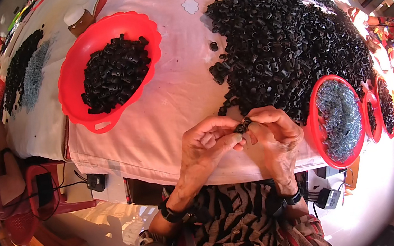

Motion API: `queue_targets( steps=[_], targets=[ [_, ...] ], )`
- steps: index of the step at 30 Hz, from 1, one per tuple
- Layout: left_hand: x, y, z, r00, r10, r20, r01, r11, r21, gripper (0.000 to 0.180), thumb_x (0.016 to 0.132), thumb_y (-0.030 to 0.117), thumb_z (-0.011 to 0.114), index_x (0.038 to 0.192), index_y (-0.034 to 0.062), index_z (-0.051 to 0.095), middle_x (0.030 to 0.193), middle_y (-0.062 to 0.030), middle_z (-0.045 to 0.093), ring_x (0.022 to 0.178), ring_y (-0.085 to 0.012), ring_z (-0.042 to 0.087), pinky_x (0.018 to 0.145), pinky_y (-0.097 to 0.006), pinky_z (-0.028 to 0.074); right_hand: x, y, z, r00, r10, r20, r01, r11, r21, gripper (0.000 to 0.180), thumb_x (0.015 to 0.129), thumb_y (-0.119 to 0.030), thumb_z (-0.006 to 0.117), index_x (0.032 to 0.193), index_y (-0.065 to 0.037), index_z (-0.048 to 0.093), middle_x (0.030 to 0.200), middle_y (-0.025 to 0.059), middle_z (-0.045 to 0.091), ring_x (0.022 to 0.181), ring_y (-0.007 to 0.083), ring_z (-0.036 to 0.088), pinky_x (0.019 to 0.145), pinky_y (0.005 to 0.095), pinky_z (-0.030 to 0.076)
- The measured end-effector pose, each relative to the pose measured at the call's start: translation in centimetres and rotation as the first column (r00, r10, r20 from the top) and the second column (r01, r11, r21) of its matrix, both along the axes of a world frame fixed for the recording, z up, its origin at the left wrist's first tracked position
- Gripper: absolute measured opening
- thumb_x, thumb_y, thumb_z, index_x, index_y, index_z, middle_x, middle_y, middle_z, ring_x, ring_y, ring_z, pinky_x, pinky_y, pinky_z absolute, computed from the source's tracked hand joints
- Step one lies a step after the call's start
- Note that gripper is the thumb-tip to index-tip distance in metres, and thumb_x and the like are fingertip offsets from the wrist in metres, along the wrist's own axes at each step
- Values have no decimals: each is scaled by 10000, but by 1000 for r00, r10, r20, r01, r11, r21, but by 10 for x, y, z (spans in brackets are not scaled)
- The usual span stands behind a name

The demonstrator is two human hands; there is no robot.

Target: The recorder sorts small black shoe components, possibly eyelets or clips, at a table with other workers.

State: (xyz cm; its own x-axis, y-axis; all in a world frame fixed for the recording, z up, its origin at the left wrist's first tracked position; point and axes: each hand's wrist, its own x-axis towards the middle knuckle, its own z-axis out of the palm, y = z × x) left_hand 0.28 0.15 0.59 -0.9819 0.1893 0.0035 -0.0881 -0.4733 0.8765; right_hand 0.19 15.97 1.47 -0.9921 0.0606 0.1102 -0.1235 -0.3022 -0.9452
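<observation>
Over at ten o'clock, a red basin (74, 65) carries black parts (116, 74) on the pink-covered counter (184, 62). Now the left hand (211, 144), its grip pinched on a small black piece (242, 127), right at the dial's centre! The right hand (276, 136) has its grip clamped there too. At one o'clock, a big black heap (289, 50); at three, a red bowl (315, 126) full of clear bits (338, 120)!

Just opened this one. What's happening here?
The person's left hand and right hand together pinch a small black piece near the front edge of a pink tablecloth. A large heap of black pieces spreads ahead and to the right. A scalloped red basin at left holds more, and a red bowl at right holds clear bits.
</observation>
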Motion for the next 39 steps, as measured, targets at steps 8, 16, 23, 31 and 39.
queue_targets(
  steps=[8,16,23,31,39],
  targets=[
    [1,0,-5,1000,-2,-16,3,1000,12,188,896,-69,637,1083,-60,628,960,-118,694,857,-161,672,765,-291,564,1,-4,3,995,2,-102,6,997,80,157,837,144,626,969,62,641,1052,125,660,826,146,668,721,256,577],
    [2,1,-5,999,37,10,-37,999,13,182,896,-69,635,1078,-65,646,969,-120,691,845,-167,680,740,-280,566,-2,-3,1,967,-33,-253,127,924,362,152,804,93,687,927,14,642,979,148,682,816,156,676,692,262,553],
    [0,2,-5,999,52,1,-52,998,23,153,901,-81,627,1052,-71,652,960,-115,687,834,-159,674,734,-273,563,-3,-4,4,973,-19,-231,107,922,373,150,809,87,688,928,8,643,973,140,685,811,156,674,696,257,543],
    [1,2,-13,996,59,-70,-55,997,50,152,898,-87,630,1043,-54,663,1011,-119,676,857,-154,663,734,-269,557,-4,-2,2,978,20,-206,56,932,359,174,807,101,681,956,13,666,974,134,682,793,155,667,697,256,534],
    [0,0,-11,994,84,-65,-80,995,61,136,894,-87,631,1022,-50,661,1017,-120,674,842,-165,669,754,-286,564,-4,0,14,902,157,-403,169,730,662,314,743,81,740,1029,14,631,1030,165,667,791,220,668,676,294,545]
  ],
)
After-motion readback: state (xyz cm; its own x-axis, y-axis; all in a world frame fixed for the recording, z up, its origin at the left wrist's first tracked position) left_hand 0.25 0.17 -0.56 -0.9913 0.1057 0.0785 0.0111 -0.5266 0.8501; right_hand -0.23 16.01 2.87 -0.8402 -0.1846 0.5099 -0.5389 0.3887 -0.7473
